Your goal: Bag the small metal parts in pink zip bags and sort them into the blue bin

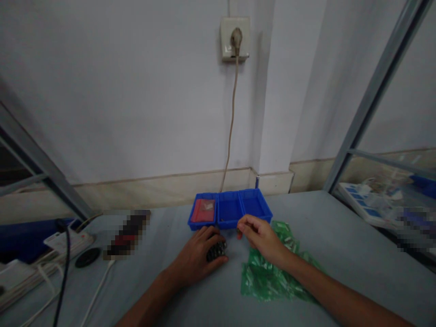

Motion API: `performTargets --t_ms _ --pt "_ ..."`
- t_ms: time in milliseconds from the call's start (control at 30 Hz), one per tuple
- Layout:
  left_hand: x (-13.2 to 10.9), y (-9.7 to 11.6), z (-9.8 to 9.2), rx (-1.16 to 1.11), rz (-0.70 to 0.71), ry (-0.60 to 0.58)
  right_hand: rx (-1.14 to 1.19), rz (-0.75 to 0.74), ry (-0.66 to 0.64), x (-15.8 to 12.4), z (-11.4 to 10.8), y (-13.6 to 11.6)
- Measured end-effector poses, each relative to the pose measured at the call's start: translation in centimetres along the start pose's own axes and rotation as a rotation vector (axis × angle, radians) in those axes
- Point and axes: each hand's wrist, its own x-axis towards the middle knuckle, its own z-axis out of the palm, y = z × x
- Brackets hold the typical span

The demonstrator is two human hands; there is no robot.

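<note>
My left hand rests on the grey table, fingers curled round a small dark block-like part. My right hand hovers just right of it, thumb and fingers pinched on a tiny reddish piece that is too small to name. Under my right wrist lies a green plastic bag of several small pale parts. Just beyond both hands stand three blue bins side by side; the left bin holds a red packet.
A cord runs from a wall socket down behind the bins. At left lie a power strip, cables and a black disc. Metal frame posts stand at both sides; a tray of parts sits at right.
</note>
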Motion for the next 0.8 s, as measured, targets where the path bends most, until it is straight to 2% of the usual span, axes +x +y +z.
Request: performTargets --t_ms 267,467,800 --pt "0.14 -0.04 -0.04 0.007 -0.006 -0.005 0.046 0.132 0.071 0.13 0.32 0.50" --pt "0.10 -0.20 0.07 0.002 0.001 -0.010 0.011 0.121 0.085 0.04 0.40 0.06" --pt "0.01 -0.07 0.03 0.016 -0.025 -0.023 0.033 0.135 0.086 0.28 0.25 0.89"
